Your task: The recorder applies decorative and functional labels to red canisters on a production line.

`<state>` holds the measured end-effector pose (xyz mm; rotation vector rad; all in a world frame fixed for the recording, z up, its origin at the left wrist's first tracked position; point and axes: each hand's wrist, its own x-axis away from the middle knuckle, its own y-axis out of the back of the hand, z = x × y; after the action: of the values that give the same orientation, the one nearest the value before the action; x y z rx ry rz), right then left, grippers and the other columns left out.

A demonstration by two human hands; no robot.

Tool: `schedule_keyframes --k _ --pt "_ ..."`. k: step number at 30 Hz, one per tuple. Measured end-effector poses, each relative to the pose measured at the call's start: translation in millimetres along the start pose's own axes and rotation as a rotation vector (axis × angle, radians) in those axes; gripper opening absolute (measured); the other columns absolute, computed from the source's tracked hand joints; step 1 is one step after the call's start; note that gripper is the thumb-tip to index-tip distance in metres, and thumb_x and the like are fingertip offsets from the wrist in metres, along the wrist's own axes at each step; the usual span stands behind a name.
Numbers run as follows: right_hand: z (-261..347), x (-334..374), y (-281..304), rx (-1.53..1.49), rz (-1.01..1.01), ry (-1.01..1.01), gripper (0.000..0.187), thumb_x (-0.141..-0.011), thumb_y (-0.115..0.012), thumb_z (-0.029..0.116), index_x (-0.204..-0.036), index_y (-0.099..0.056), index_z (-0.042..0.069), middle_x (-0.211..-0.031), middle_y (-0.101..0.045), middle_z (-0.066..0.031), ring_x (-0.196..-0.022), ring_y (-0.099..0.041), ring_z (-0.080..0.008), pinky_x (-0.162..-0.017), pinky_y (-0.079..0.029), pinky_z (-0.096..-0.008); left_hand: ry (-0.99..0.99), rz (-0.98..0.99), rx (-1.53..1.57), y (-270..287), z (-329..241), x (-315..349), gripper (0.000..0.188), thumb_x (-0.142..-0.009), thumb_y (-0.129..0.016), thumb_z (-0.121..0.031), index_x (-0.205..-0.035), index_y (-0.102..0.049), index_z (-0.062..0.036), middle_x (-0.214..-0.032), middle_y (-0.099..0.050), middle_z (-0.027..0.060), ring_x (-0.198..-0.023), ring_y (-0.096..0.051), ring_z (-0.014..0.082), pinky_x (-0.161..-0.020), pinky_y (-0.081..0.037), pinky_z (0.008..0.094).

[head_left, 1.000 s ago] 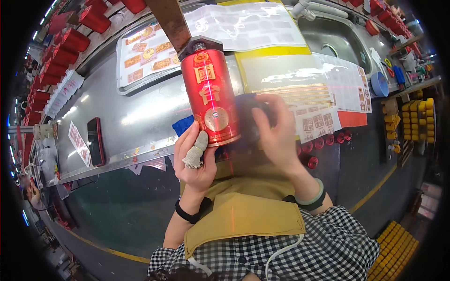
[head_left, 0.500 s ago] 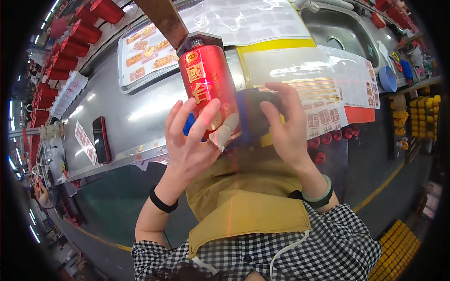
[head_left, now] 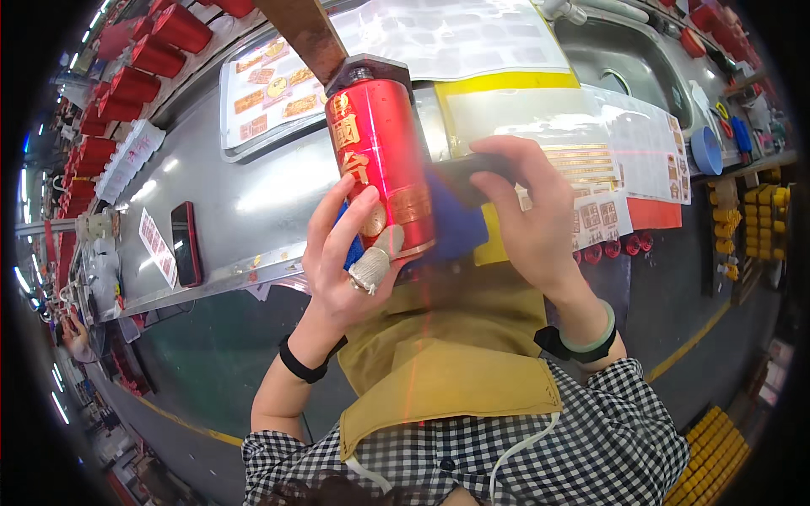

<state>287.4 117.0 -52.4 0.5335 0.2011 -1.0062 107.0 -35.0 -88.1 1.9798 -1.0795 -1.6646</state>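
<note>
A shiny red bottle (head_left: 384, 160) with gold lettering and gold patches lies with its neck at a dark metal holder (head_left: 369, 67) on a rusty bar. My left hand (head_left: 342, 253) is closed around its near end, fingers along the left side. The thumb wears a pale fabric finger cover (head_left: 371, 268) and presses beside a round gold patch. To the right of the bottle, my right hand (head_left: 540, 211) pinches a dark, flat piece (head_left: 474, 173) between thumb and forefinger; motion smears it, so I cannot tell its kind. Blue material (head_left: 460, 219) lies beneath it.
Clear label sheets (head_left: 472, 42) and gold-printed sheets (head_left: 582, 169) cover the bench. A phone (head_left: 186, 244) and a label strip (head_left: 157, 247) lie left. A sink (head_left: 620, 63) stands back right, near a blue bowl (head_left: 704, 152). Red bottles (head_left: 160, 55) line the far left.
The bottle has turned: its lettering shifted left and a gold patch now shows on its right side. My left thumb slid downward and left. The dark piece now looks thinner and lighter.
</note>
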Motion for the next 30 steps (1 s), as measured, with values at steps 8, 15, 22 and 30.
schedule_keyframes --k 8,15,22,30 --pt "2 -10 1 0.016 0.027 0.093 0.027 -0.091 -0.069 -0.004 -0.117 -0.067 0.002 -0.102 -0.069 -0.0134 -0.088 -0.070 -0.0260 -0.076 -0.055 -0.0344 0.010 0.112 -0.294 10 6 -17 0.061 -0.065 -0.093 -0.046 -0.119 -0.075 -0.0248 -0.151 -0.047 0.0126 -0.142 -0.040 0.0403 -0.110 -0.042 0.0501" --pt "2 -15 -3 0.094 0.061 0.226 0.026 -0.085 -0.071 -0.003 -0.109 -0.072 0.006 -0.101 -0.071 -0.0086 -0.088 -0.068 -0.0251 -0.079 -0.053 -0.0364 0.030 0.017 -0.273 4 7 -9 0.076 -0.065 -0.093 -0.053 -0.128 -0.069 -0.0169 -0.152 -0.046 0.0153 -0.140 -0.042 0.0381 -0.110 -0.042 0.0489" --pt "-3 16 -4 0.212 0.218 0.611 0.024 -0.075 -0.071 0.011 -0.099 -0.075 0.011 -0.101 -0.073 -0.0025 -0.092 -0.069 -0.0196 -0.083 -0.051 -0.0372 0.227 -0.036 -0.002 3 1 -1 0.079 -0.066 -0.093 -0.033 -0.131 -0.060 -0.0019 -0.154 -0.041 0.0177 -0.139 -0.039 0.0376 -0.109 -0.041 0.0462" --pt "5 -6 -1 0.116 0.150 0.340 0.028 -0.078 -0.075 -0.001 -0.105 -0.071 0.005 -0.097 -0.071 -0.0082 -0.086 -0.065 -0.0276 -0.081 -0.050 -0.0384 0.225 -0.019 0.034 3 0 -2 0.079 -0.064 -0.094 -0.031 -0.130 -0.060 -0.0036 -0.155 -0.041 0.0188 -0.137 -0.040 0.0381 -0.110 -0.039 0.0468"
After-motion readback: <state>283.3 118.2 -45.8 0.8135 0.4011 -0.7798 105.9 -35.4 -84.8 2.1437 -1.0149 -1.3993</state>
